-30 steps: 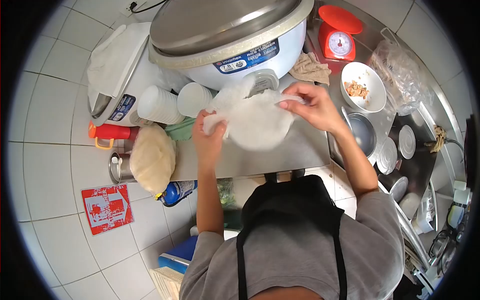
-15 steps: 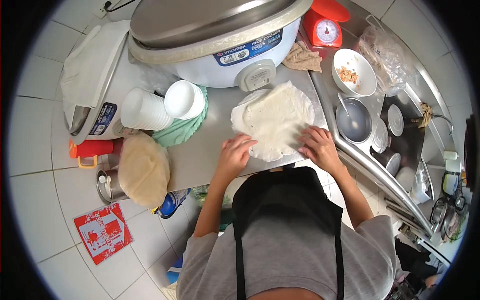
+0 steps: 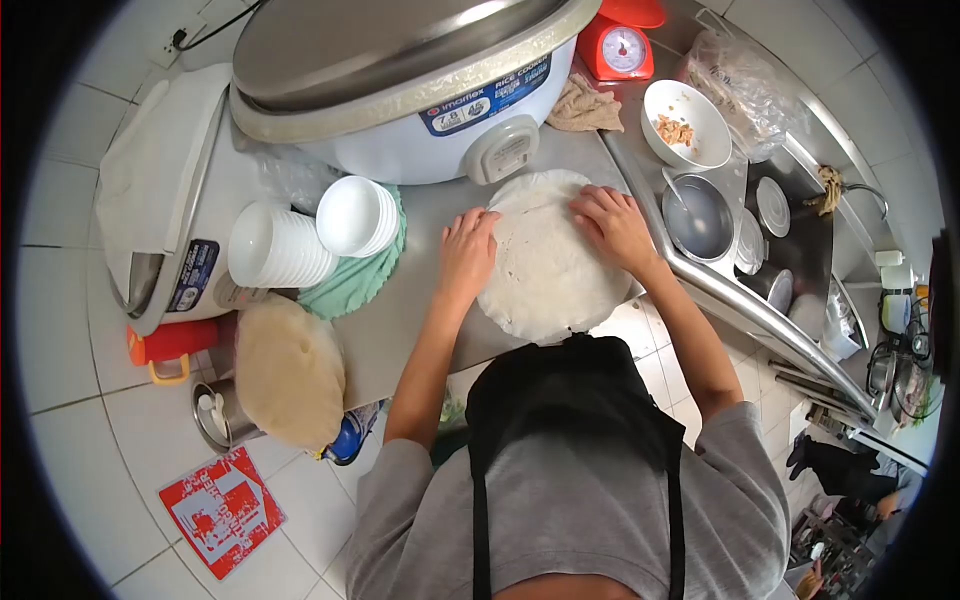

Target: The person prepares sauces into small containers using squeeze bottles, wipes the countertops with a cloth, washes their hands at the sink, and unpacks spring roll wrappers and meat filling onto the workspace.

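Note:
A thin, round, whitish sheet point(image 3: 550, 265) lies spread on the steel table point(image 3: 400, 330), its near edge close to my apron. On its upper left edge rest the fingers of my left hand point(image 3: 468, 250). My right hand point(image 3: 612, 228) lies on its upper right part, fingers bent and slightly apart. Neither hand lifts the sheet. Left of it, a stack of similar pale round sheets point(image 3: 288, 372) sits at the table's left end.
Behind stands a large rice cooker point(image 3: 400, 130). White bowls point(image 3: 350, 217) are stacked on a green cloth point(image 3: 365, 285). To the right are a metal pot point(image 3: 697, 218), a white bowl with food bits point(image 3: 685, 125), a red scale point(image 3: 618, 50) and a plastic bag point(image 3: 745, 95).
The sheet, earlier bunched in the air between both hands, came down flat on the table. Since then both hands have moved from its near edge up to its far part.

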Motion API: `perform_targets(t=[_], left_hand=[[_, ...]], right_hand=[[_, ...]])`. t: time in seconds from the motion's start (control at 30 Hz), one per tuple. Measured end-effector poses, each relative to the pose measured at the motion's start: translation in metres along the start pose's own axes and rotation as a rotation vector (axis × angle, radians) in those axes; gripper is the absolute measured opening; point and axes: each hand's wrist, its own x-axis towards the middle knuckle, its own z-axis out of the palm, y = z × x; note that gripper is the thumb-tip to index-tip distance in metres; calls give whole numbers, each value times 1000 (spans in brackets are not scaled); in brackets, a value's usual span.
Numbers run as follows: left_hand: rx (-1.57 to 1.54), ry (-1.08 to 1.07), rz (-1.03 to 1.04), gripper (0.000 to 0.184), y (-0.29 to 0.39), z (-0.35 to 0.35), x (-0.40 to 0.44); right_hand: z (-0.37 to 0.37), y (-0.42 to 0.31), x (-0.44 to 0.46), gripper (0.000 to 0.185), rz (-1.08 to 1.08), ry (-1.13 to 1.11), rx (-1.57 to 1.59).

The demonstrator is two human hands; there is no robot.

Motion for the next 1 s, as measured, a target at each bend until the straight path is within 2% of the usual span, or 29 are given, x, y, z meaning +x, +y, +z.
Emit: perform_targets(t=[0.07, 0.17, 0.2, 0.27, 0.33, 0.47, 0.53, 0.63, 0.7, 0.77, 0.87, 0.9, 0.97, 1.0], left_hand=[[20, 27, -9, 30, 1, 5, 0], [41, 33, -31, 39, 15, 8, -1], [46, 32, -45, 41, 20, 8, -2], [67, 26, -80, 46, 30, 7, -13], [80, -46, -15, 48, 47, 8, -33], [152, -290, -26, 52, 71, 24, -59], [182, -296, -97, 52, 87, 22, -61], [285, -281, -218, 53, 112, 14, -43], [295, -211, -283, 51, 124, 12, -30], [149, -141, -256, 49, 140, 19, 0], [-211, -68, -234, 45, 168, 39, 70], [-356, -50, -232, 44, 177, 51, 97], [-489, -108, -236, 44, 181, 83, 152], [-420, -87, -223, 42, 178, 106, 175]], right_hand=[[-3, 1, -13, 29, 64, -34, -28], [0, 4, -17, 39, 121, 56, -71], [3, 11, -19, 46, 90, -3, -120], [-1, 14, -16, 47, 78, -14, -139], [-1, 16, -18, 49, 103, 13, -119], [-15, 6, -39, 52, -115, -98, -30], [-18, 17, -43, 49, -148, -128, 50], [-63, 75, -7, 48, -42, 115, 57], [-52, 166, 19, 42, 265, 254, 234], [-40, 250, 43, 47, 532, 65, -21], [-25, 264, 56, 59, 654, -242, 6], [-25, 253, 61, 60, 576, -355, -38], [-11, 241, 58, 47, 381, -385, -223], [-6, 242, 53, 42, 324, -379, -238]])
